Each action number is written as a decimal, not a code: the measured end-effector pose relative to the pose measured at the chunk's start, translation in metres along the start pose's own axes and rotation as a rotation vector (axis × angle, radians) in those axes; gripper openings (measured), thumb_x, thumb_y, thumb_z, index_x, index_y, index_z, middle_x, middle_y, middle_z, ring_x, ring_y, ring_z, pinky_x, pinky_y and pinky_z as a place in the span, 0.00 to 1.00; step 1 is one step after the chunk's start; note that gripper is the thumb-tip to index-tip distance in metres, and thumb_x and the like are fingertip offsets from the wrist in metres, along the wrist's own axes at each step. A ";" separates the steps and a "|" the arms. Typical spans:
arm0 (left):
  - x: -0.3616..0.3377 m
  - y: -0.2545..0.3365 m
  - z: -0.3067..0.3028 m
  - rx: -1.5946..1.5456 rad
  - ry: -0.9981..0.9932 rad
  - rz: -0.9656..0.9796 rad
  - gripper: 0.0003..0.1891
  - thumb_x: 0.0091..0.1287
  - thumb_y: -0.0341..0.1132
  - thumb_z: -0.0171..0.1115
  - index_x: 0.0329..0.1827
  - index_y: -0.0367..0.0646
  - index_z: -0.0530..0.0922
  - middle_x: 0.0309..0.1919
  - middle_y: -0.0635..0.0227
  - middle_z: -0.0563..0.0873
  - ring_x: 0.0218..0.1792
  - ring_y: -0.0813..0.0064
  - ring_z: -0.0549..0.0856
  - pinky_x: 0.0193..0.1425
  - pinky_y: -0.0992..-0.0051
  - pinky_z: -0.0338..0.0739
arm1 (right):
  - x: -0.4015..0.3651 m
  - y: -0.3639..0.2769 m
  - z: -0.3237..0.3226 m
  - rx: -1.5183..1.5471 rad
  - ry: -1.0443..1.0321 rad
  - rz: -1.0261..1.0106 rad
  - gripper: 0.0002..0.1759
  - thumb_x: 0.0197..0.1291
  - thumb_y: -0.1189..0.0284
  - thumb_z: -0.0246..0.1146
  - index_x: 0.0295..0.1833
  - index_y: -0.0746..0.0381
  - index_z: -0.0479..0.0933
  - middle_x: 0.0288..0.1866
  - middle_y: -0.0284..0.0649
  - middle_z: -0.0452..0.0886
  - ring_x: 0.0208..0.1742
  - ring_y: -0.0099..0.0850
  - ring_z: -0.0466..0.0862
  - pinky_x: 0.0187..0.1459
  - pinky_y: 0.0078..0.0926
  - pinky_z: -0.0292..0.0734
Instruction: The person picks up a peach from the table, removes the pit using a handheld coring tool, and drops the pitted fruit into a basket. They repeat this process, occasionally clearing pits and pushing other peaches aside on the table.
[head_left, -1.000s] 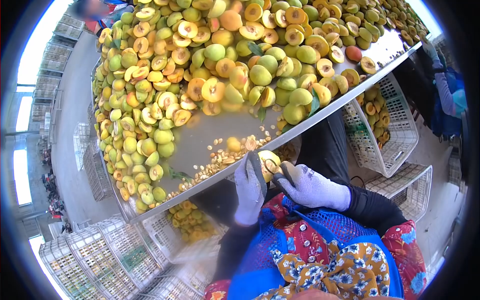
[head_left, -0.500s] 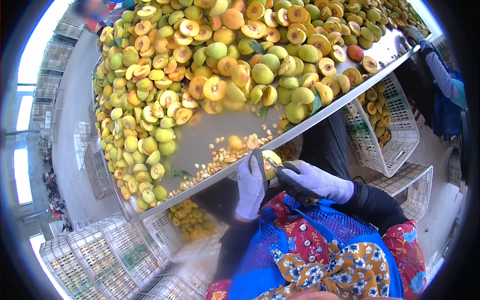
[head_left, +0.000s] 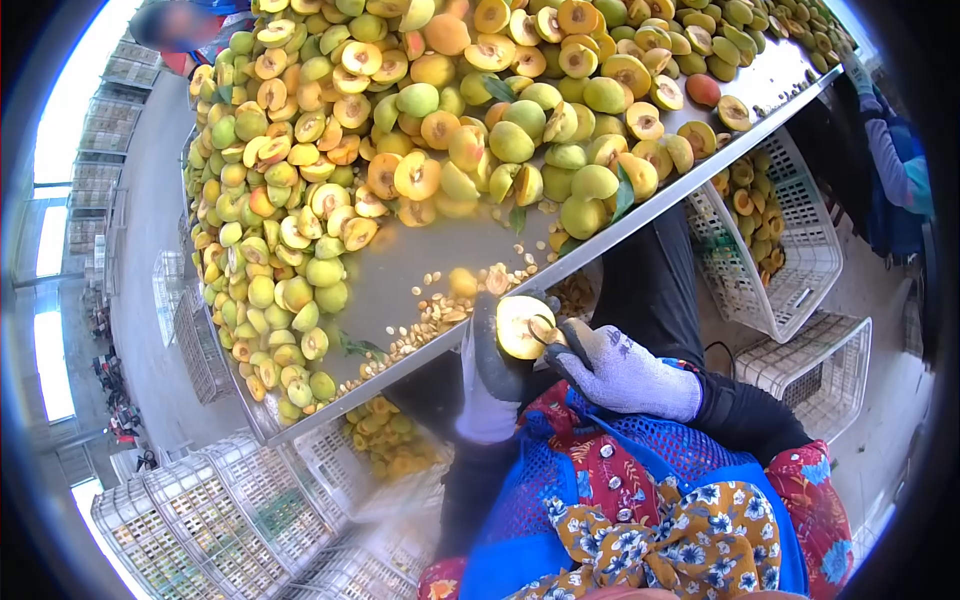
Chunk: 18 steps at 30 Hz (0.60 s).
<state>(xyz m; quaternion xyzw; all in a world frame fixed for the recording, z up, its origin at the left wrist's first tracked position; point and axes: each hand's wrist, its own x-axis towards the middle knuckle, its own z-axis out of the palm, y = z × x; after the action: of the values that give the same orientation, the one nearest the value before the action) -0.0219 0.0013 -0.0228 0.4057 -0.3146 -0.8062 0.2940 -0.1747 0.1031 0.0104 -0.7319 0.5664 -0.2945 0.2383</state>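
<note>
My left hand, in a grey-lilac glove with dark fingers, is closed around a halved yellow-green stone fruit, apricot-like, its pale cut face turned up. My right hand, gloved the same way, grips a small curved metal pitting tool. The tool's tip lies against the cut face, near its middle; its handle is hidden in the glove. Both hands are just in front of the metal table's edge. Beyond them, loose stones lie along that edge.
Heaped halved and whole fruits cover much of the table. A crate holding fruit stands right, with another crate below it. More crates are at lower left. Two other people are partly visible, one by a sleeve.
The fruit has turned so its cut face shows fully, and the tool is now against it. My left hand has shifted slightly left and down. The view has moved a little.
</note>
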 end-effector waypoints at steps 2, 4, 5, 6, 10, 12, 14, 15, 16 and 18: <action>-0.002 0.000 0.003 0.042 -0.002 0.043 0.18 0.80 0.40 0.44 0.58 0.34 0.73 0.49 0.53 0.85 0.47 0.64 0.87 0.56 0.65 0.82 | -0.002 -0.004 0.000 0.099 -0.041 0.105 0.15 0.73 0.69 0.54 0.53 0.72 0.73 0.38 0.55 0.71 0.27 0.48 0.79 0.25 0.46 0.72; -0.007 0.001 0.013 -0.010 0.037 0.079 0.21 0.80 0.44 0.43 0.59 0.33 0.73 0.49 0.51 0.85 0.48 0.61 0.86 0.57 0.63 0.82 | -0.003 -0.006 0.002 0.219 -0.062 0.239 0.15 0.74 0.69 0.53 0.53 0.72 0.72 0.37 0.56 0.72 0.26 0.50 0.79 0.25 0.47 0.72; -0.008 0.001 0.019 -0.125 0.064 0.069 0.22 0.79 0.46 0.44 0.60 0.33 0.73 0.49 0.50 0.85 0.49 0.60 0.86 0.57 0.63 0.82 | -0.002 -0.007 0.004 0.288 -0.064 0.325 0.15 0.74 0.68 0.53 0.52 0.71 0.72 0.36 0.56 0.73 0.26 0.50 0.79 0.25 0.48 0.72; -0.009 0.002 0.022 -0.242 0.093 0.059 0.24 0.79 0.48 0.45 0.61 0.34 0.72 0.50 0.49 0.84 0.50 0.58 0.85 0.57 0.63 0.81 | -0.002 -0.007 0.005 0.357 -0.067 0.410 0.15 0.74 0.68 0.52 0.52 0.71 0.72 0.35 0.56 0.74 0.26 0.50 0.79 0.25 0.48 0.72; -0.016 0.001 0.021 0.603 0.018 0.385 0.20 0.79 0.43 0.46 0.57 0.34 0.75 0.46 0.51 0.86 0.45 0.61 0.87 0.53 0.64 0.82 | -0.003 -0.005 0.014 0.360 0.050 0.275 0.16 0.74 0.64 0.53 0.47 0.69 0.70 0.29 0.54 0.77 0.24 0.50 0.79 0.24 0.47 0.71; -0.017 -0.003 0.020 0.841 0.080 0.551 0.19 0.78 0.42 0.48 0.57 0.34 0.75 0.46 0.51 0.86 0.44 0.61 0.87 0.52 0.64 0.83 | 0.001 0.000 0.024 0.180 0.220 -0.039 0.18 0.75 0.60 0.54 0.43 0.67 0.70 0.24 0.48 0.76 0.22 0.44 0.78 0.22 0.43 0.70; -0.016 -0.011 0.017 0.508 0.097 0.463 0.20 0.78 0.43 0.51 0.59 0.33 0.74 0.47 0.51 0.85 0.46 0.61 0.87 0.52 0.65 0.84 | 0.005 -0.014 0.001 1.063 -0.063 0.556 0.19 0.74 0.57 0.55 0.43 0.65 0.71 0.24 0.40 0.74 0.20 0.34 0.75 0.21 0.35 0.68; -0.016 -0.015 0.018 0.202 0.092 0.348 0.21 0.77 0.44 0.53 0.60 0.32 0.73 0.49 0.51 0.85 0.48 0.61 0.87 0.52 0.65 0.85 | 0.008 -0.019 -0.010 1.494 -0.225 0.859 0.20 0.74 0.55 0.56 0.42 0.64 0.71 0.23 0.36 0.72 0.20 0.29 0.73 0.20 0.31 0.67; -0.017 -0.019 0.021 0.189 0.090 0.427 0.21 0.77 0.44 0.53 0.60 0.32 0.73 0.50 0.51 0.84 0.49 0.61 0.87 0.53 0.65 0.85 | 0.008 -0.017 -0.010 1.664 -0.265 0.863 0.20 0.74 0.54 0.56 0.43 0.62 0.72 0.23 0.34 0.71 0.20 0.25 0.72 0.20 0.27 0.66; -0.017 -0.024 0.028 0.166 0.086 0.585 0.21 0.78 0.44 0.53 0.59 0.33 0.73 0.53 0.52 0.83 0.50 0.61 0.86 0.53 0.64 0.85 | 0.005 -0.010 -0.009 2.006 -0.348 0.855 0.20 0.74 0.51 0.56 0.44 0.59 0.73 0.24 0.28 0.69 0.21 0.18 0.69 0.21 0.18 0.64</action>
<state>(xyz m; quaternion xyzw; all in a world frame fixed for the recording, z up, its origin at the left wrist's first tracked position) -0.0420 0.0364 -0.0189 0.3541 -0.4702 -0.6410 0.4926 -0.1731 0.1009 0.0247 0.0185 0.2354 -0.4068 0.8825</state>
